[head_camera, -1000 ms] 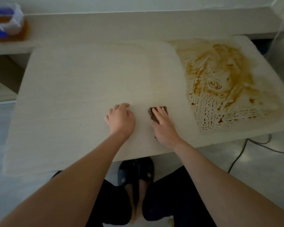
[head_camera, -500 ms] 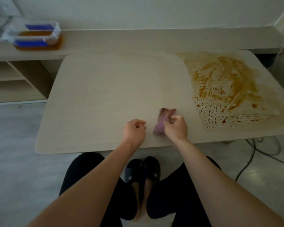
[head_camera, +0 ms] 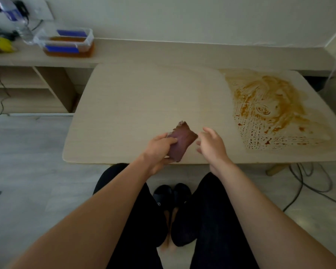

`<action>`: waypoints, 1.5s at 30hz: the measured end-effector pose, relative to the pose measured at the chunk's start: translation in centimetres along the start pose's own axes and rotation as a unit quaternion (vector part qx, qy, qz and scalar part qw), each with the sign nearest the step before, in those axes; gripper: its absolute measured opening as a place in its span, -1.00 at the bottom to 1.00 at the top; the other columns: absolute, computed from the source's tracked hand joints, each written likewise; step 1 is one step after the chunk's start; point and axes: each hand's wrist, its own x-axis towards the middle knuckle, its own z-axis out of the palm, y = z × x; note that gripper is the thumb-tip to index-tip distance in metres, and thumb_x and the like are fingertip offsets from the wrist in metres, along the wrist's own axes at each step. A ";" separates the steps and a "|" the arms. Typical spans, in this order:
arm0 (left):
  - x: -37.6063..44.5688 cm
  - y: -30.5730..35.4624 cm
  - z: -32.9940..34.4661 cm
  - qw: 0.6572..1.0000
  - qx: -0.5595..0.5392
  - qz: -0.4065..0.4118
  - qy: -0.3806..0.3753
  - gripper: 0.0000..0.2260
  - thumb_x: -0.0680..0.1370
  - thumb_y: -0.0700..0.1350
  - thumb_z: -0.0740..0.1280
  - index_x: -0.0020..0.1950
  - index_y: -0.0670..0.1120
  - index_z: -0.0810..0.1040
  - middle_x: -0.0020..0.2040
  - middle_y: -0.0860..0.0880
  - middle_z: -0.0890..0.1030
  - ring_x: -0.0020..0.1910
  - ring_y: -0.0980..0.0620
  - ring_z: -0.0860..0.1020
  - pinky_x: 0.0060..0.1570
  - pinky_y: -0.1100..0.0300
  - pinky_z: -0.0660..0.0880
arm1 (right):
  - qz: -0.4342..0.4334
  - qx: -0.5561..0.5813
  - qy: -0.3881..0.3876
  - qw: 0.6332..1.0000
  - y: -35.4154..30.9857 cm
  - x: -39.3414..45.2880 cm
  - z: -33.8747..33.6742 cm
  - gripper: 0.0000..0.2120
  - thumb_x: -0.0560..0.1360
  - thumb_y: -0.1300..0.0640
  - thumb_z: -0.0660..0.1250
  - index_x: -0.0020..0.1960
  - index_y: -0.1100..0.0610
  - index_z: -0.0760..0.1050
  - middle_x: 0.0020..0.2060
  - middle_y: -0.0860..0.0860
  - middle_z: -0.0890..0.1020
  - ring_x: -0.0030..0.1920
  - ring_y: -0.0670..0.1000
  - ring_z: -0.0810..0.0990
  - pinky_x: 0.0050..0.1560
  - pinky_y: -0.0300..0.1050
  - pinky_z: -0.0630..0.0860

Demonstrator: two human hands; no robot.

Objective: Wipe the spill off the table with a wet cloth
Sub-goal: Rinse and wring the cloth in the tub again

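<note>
Showing the cloth passed from right to left: left hand fingers now clamp it above the table edge at 6 o'clock; right hand fingers spread, released. Spill at 2 o'clock remains, likely wiped next.

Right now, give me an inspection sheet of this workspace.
Surface: table pale wood; brown spill smeared over its right part.
Job's things: folded purple cloth, held above the near edge.
Clutter: lidded container, plastic bottle, yellow packet on the back ledge.
Grippers: left hand grips the cloth; right hand open beside it.
Cables: floor cables at right; thin cable over the left shelves.
Surroundings: grey floor, pale wall.
</note>
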 end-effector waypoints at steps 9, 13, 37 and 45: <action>-0.9 2.0 -6.1 0.995 0.076 0.037 0.060 -0.89 0.62 -0.24 0.34 0.09 -0.07 0.62 -0.07 -0.09 0.67 -0.20 0.00 0.62 -0.26 0.15 0.60 | -0.064 0.056 -0.083 0.993 -2.5 -0.8 5.0 -0.83 0.58 0.22 0.39 0.03 -0.05 0.59 -0.06 -0.03 0.72 -0.03 -0.08 0.72 -0.14 -0.21 0.65; 2.7 2.1 -10.1 0.986 -0.003 0.037 0.161 -0.82 0.58 -0.30 0.39 0.18 -0.17 0.57 0.05 -0.21 0.65 -0.06 -0.10 0.63 -0.07 0.03 0.62 | -0.089 -0.025 -0.075 0.993 -2.6 1.1 9.7 -0.84 0.56 0.18 0.40 0.07 -0.05 0.57 -0.04 0.00 0.71 -0.04 0.01 0.73 -0.08 -0.02 0.71; 8.5 27.0 -33.2 0.977 -0.147 -0.115 0.102 -0.90 0.70 -0.16 0.28 0.18 -0.14 0.53 -0.11 -0.10 0.56 -0.22 0.04 0.52 -0.11 0.20 0.52 | -0.107 -0.127 -0.082 0.983 -24.7 5.6 35.3 -0.93 0.70 0.05 0.20 0.14 -0.02 0.30 -0.17 -0.07 0.64 -0.24 -0.10 0.59 -0.26 -0.26 0.45; 11.0 34.5 -38.3 0.987 -0.074 -0.135 0.043 -0.81 0.67 -0.13 0.26 -0.11 -0.09 0.58 -0.29 -0.02 0.58 -0.25 0.08 0.48 -0.20 0.23 0.48 | 0.202 0.150 -0.178 0.951 -31.7 7.2 39.7 -0.82 0.63 0.20 0.28 0.10 0.11 0.66 -0.12 0.07 0.71 -0.18 0.05 0.66 -0.28 -0.09 0.56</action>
